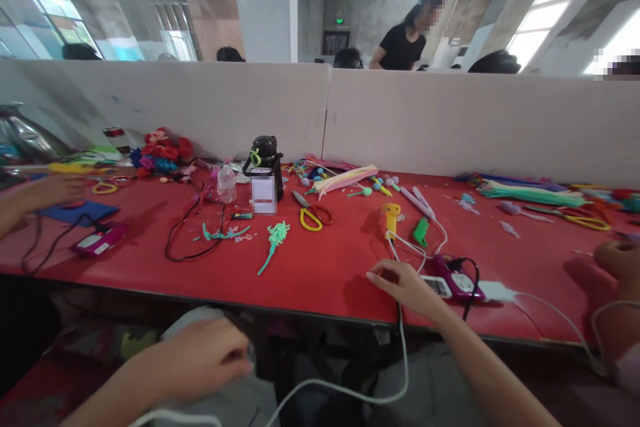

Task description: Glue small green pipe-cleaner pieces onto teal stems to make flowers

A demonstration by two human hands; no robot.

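My left hand (pixel 207 355) hangs over my lap below the table edge, fingers curled in; whatever may be inside them is hidden. Over the front edge of the red table, my right hand (pixel 403 282) has its fingers loosely bent, with a gap between thumb and forefinger and nothing seen in it. A yellow hot glue gun (pixel 391 219) is just beyond it. Beside the glue gun are a green-handled tool (pixel 421 232) and white cords. A mint-green pipe-cleaner flower stem (pixel 276 240) lies on the table between my hands. Scissors (pixel 311 217) with yellow and red handles lie behind it.
A purple power strip (pixel 457 280) with plugs is beside my right wrist. Farther back stand a black bottle (pixel 267 163), a phone (pixel 263 192) and bundled pipe cleaners (pixel 345 180). Other people's hands (pixel 45 193) work at both sides. A white partition (pixel 200 100) closes the back.
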